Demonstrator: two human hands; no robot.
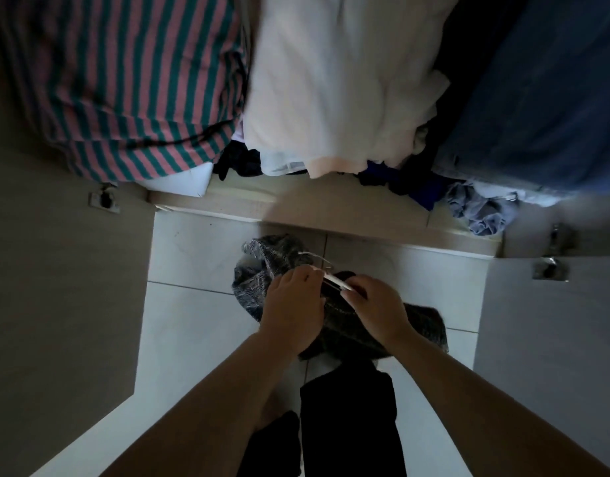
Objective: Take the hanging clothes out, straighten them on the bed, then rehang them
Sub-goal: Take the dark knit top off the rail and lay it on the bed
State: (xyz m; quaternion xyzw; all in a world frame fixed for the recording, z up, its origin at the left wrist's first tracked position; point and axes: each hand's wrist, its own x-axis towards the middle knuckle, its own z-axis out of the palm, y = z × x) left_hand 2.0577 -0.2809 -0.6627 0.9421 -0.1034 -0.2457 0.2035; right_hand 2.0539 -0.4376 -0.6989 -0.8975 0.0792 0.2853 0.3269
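Floor: white tiles (200, 315), wardrobe open at far side.
Far rail: striped shirt (124, 80) left, white top (338, 80), denim (544, 98) right.
Grey knit (259, 270): near centre, on white hanger (334, 281).
Left hand (293, 304): fingers curled, grips hanger.
Right hand (376, 304): pinches hanger.

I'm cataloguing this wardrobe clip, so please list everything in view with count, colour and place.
striped garment: one, pink and teal, hanging top left
pale garment: one, white, hanging top middle
denim garment: one, blue, hanging top right
dark clothes: heap, black and navy, wardrobe bottom
crumpled cloth: one, grey-blue, wardrobe bottom right
wardrobe doors: two, beige, open either side
hinges: three, metal, on the doors
floor tiles: several, white, below
mottled garment: one, dark grey, held above tiles
hanger: one, white, between the hands
legs: two, dark trousers, bottom middle
left hand: one, grips the hanger
right hand: one, pinches the hanger
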